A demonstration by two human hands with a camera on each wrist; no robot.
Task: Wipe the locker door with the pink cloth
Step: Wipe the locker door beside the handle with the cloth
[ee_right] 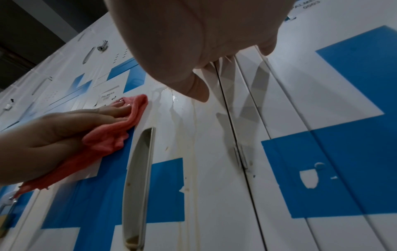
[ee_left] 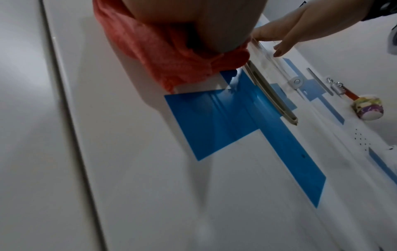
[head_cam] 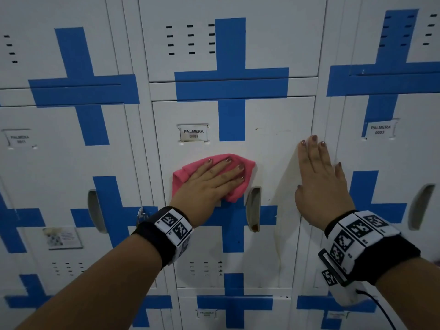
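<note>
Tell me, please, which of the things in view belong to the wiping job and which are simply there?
Belonging to the job:
- crumpled pink cloth, pressed flat under the left hand
- white metal locker door with blue cross, labelled PALMERA 0007
- right hand, flat against the door's right edge

Simply there:
- neighbouring white locker door
- small photo card
- colourful patterned tape roll

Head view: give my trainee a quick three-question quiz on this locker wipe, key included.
1. True or false: the left hand presses the pink cloth flat on the locker door.
2. The right hand is: A) holding a spray bottle, B) flat on the door's right edge, C) gripping the recessed handle.
3. What number is on the label above the cloth?

Key: 1 true; 2 B; 3 0007.
</note>
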